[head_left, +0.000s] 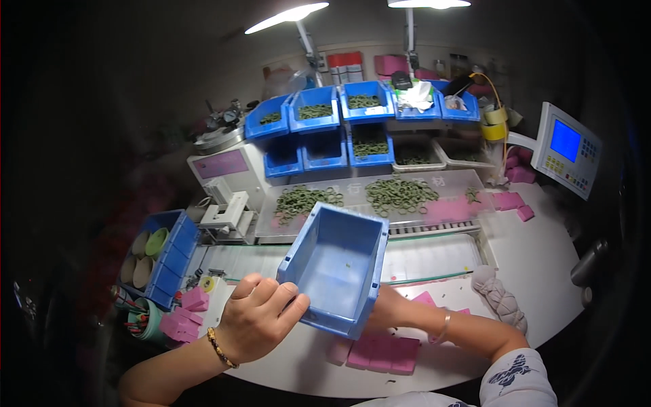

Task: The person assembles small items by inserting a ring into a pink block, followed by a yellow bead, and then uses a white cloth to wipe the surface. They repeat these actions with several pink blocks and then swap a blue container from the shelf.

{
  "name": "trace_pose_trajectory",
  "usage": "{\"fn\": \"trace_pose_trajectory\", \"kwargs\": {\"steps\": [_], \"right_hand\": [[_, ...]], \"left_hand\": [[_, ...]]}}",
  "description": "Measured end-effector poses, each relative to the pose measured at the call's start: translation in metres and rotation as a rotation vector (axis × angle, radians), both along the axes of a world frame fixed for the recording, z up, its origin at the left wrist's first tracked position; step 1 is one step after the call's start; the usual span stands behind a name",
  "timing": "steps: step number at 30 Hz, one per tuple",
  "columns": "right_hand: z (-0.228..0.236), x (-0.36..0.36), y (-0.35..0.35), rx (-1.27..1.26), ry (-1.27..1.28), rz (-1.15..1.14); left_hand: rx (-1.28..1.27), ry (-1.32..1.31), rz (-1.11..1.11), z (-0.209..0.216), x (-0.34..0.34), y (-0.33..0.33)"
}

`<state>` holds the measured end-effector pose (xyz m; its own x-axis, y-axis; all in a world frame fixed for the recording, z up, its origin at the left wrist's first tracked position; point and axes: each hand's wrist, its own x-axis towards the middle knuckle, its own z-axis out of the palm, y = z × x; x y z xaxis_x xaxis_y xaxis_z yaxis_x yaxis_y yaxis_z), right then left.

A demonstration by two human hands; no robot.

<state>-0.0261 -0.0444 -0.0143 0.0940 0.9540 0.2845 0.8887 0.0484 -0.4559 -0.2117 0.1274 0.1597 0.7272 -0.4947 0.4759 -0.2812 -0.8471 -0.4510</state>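
Pink rectangular blocks nearest, on smooth white bench. Left hand grips edge of blue plastic bin, tilted above bench; bin hides fingers of right hand, can't tell its grip. Beyond: small green rings heaped on translucent panel, then open-front bins.

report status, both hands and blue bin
Left hand grips blue bin. Right hand partly hidden behind it. Green speck inside. Pink blocks nearby on table.
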Motion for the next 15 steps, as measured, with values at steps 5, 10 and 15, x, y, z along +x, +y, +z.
{"fn": "trace_pose_trajectory", "kwargs": {"steps": [5,10,15], "right_hand": [[0.037,0.014,-0.101,0.18,0.293,-0.436],[0.046,0.01,-0.137,0.198,0.451,-0.522],[0.051,0.008,-0.137,0.129,0.781,-0.383]], "left_hand": [[-0.588,0.38,0.092,0.001,-0.008,-0.007],[-1.962,0.505,0.369,-0.033,-0.049,0.016],[-2.238,0.093,0.665,-0.076,-0.101,0.059]]}}
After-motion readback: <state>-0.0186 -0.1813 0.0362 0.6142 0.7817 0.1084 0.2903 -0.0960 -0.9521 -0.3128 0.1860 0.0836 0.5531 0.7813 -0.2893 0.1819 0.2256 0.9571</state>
